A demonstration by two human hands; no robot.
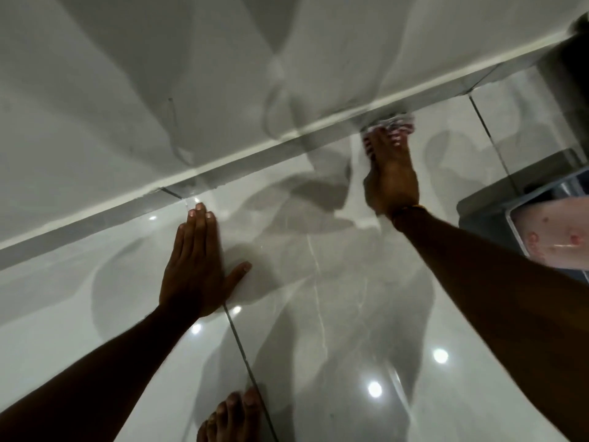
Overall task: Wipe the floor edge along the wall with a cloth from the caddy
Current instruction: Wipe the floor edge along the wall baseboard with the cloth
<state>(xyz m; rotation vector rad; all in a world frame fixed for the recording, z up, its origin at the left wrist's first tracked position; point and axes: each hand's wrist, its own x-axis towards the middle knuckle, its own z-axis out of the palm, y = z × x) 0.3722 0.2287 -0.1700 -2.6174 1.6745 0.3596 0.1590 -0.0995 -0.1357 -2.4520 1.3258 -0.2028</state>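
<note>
My right hand (390, 173) presses a light patterned cloth (390, 122) against the grey skirting strip (255, 154) where the glossy tiled floor (350, 314) meets the white wall (159, 74). The cloth is blurred and mostly hidden under my fingers. My left hand (197, 266) lies flat on the floor, fingers together and thumb spread, its fingertips close to the skirting. It holds nothing. A grey caddy (484, 205) with a pinkish item inside sits at the right edge, just right of my right forearm.
My bare foot (232, 416) shows at the bottom centre on a dark grout line (242, 346). Another grout line (490, 132) runs to the wall at the right. A dark object (573, 49) stands in the top right corner by the wall.
</note>
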